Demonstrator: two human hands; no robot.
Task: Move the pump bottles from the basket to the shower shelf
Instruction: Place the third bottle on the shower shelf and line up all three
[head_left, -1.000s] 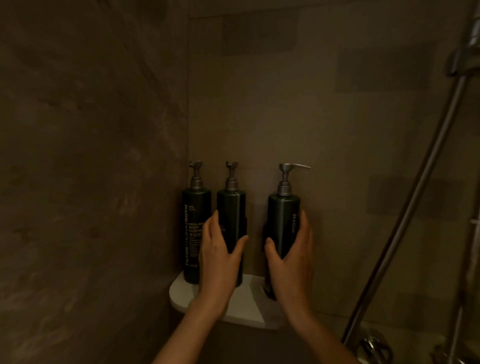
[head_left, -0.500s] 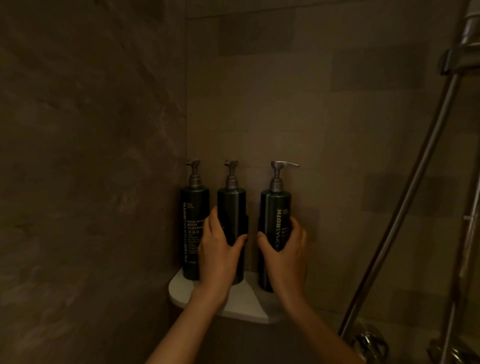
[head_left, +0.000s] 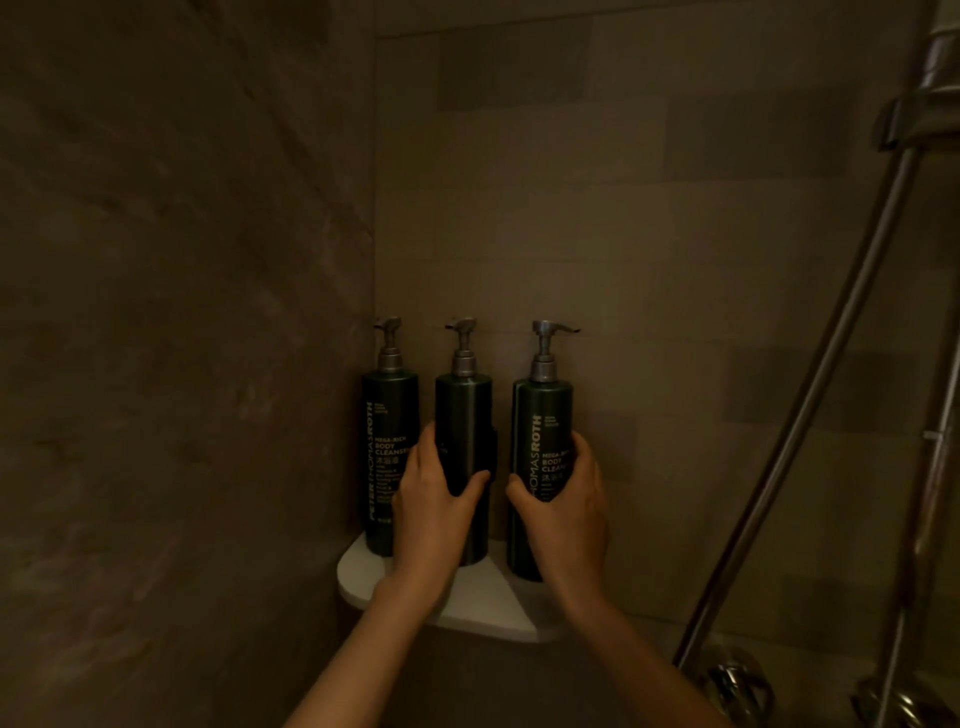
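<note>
Dim brown-tiled shower corner, with a white corner shelf (head_left: 483, 597) fixed where the two walls meet. Left hand (head_left: 434, 512) is wrapped around the lower body of the middle bottle (head_left: 464, 415), thumb on its right side, fingers on its left. Right hand (head_left: 566, 512) grasps the right bottle (head_left: 543, 415) in the same manner, thumb across the label, fingers around the far side. Both bottles stand upright on the shelf.

Compared with half a second ago, the right bottle shows more of its front: the white label text now reads nearly head-on, whereas one second ago only an edge of lettering was visible. Its pump spout points right throughout. That bottle also stands closer to the middle one than a second ago. The left hand's grip on the middle bottle appears unchanged.

Left bottle (head_left: 389, 415) stands untouched against the left wall, label forward, just beside the middle one. A chrome shower hose (head_left: 810, 415) hangs at right; fittings below are blurred.
</note>
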